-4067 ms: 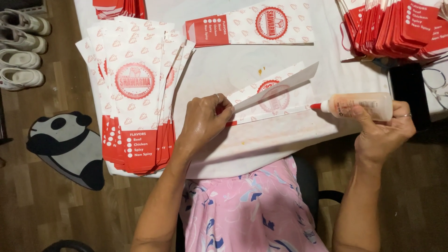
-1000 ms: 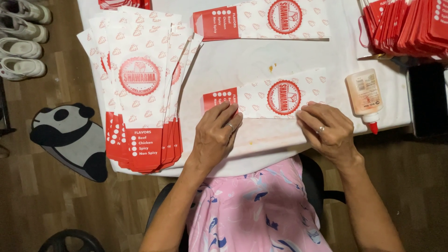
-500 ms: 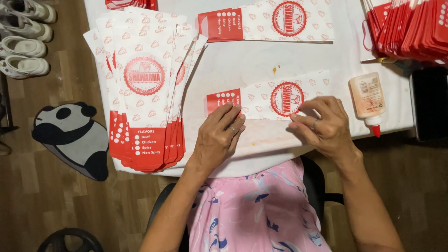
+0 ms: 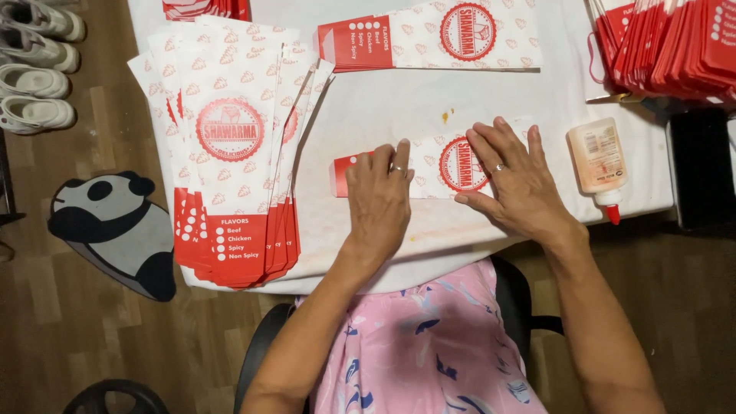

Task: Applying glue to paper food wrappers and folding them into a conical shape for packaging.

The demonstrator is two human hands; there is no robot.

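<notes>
Paper sleeve (image 4: 441, 165) lies flat on the desk (image 4: 383, 107), long axis running left-right under both palms. Left hand (image 4: 379, 199) and right hand (image 4: 517, 180) press open, gripping nothing. Glue bottle (image 4: 598, 165) sits just right of the right hand.

The left hand (image 4: 381, 201) wears a thin band ring (image 4: 396, 169) on one finger. The right hand (image 4: 515, 184) wears a similar pale ring (image 4: 499, 167), set just back from the fingers (image 4: 491, 146). Both forearms are bare, with no sleeves showing. Below them shows a pink garment (image 4: 429, 345) printed with scattered dark blue and white leaf-like strokes.
</notes>
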